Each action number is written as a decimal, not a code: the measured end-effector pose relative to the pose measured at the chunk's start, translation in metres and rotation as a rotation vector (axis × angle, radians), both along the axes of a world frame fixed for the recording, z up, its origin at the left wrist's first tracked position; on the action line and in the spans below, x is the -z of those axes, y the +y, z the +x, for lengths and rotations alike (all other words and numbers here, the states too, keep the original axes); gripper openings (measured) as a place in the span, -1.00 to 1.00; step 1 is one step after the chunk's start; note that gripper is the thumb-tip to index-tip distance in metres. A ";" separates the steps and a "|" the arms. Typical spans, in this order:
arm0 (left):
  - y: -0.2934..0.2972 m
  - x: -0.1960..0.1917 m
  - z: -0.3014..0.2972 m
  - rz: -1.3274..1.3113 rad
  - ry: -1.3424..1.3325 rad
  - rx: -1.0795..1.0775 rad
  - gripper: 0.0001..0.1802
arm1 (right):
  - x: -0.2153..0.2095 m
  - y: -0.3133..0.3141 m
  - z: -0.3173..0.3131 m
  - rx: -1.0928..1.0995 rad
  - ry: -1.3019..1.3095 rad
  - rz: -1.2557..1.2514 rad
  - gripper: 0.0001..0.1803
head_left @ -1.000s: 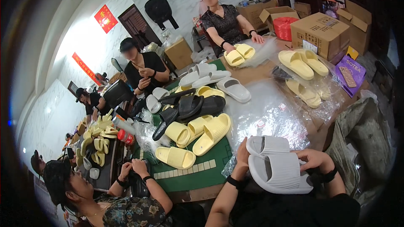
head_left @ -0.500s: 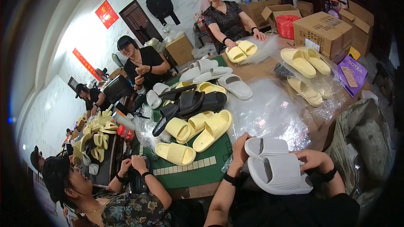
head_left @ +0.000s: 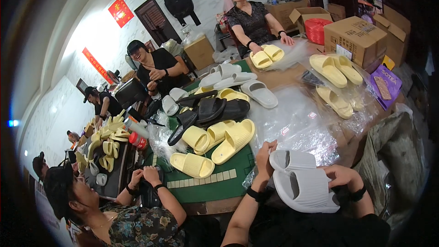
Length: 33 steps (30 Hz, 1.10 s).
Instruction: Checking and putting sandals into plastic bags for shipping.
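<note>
Left hand [head_left: 264, 158] raised at the near edge of the bench [head_left: 208, 190], fingers curled against the toe end of the upper grey slipper [head_left: 292, 160], thumb side up, wrist strapped in a dark band. Right hand [head_left: 343, 177] cupped around the heel end of the lower grey slipper [head_left: 305, 191], fingers wrapped over its far rim. Both hands closed on the pair, not spread; the two slippers stacked sole to sole, touching, held just above the lap and just short of the bench edge.

Judged as the pairing step: two matching pieces squared up against each other and held ready for bagging. Next move likely calls for keeping the pair pressed flush while one hand lets go to draw a clear plastic bag [head_left: 297, 123] from the crinkled heap just beyond the hands, then opening its mouth wide enough for both toes together. Risk of the slippers sliding apart if the grip eases.

Farther out on the green mat: loose pale yellow slippers [head_left: 228, 139], beyond them black slippers [head_left: 219, 110] and white slippers [head_left: 231, 78]. On the right, bagged yellow pairs [head_left: 331, 71] beside a cardboard box [head_left: 356, 39]. At the left, a co-worker's hands [head_left: 146, 178] busy with a dark object, too hidden to identify. Other people seated along the far side.
</note>
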<state>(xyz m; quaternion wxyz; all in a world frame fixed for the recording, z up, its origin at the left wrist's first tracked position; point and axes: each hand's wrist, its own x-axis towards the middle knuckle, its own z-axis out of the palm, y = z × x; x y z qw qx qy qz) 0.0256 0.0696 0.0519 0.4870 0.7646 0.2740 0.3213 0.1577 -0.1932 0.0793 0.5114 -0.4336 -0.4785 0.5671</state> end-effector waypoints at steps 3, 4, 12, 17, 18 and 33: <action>-0.003 0.000 0.003 0.210 -0.053 -0.034 -0.84 | -0.008 -0.005 0.001 0.056 -0.086 0.031 -0.47; -0.004 0.000 0.003 0.401 -0.133 -0.054 -0.83 | -0.012 -0.005 0.000 0.114 -0.156 -0.023 -0.48; -0.015 -0.022 0.006 0.706 -0.271 -0.051 -0.84 | -0.044 -0.004 -0.005 0.460 -0.815 -0.140 -0.60; -0.019 -0.022 0.004 0.657 -0.266 0.004 -0.81 | -0.022 -0.002 -0.001 0.607 -0.786 -0.018 -0.66; -0.021 -0.023 0.005 0.657 -0.270 0.012 -0.81 | -0.015 -0.001 0.001 0.645 -0.807 -0.037 -0.67; -0.063 -0.026 -0.003 0.762 -0.163 0.235 -0.72 | 0.005 0.033 -0.023 0.960 -1.293 0.004 -0.67</action>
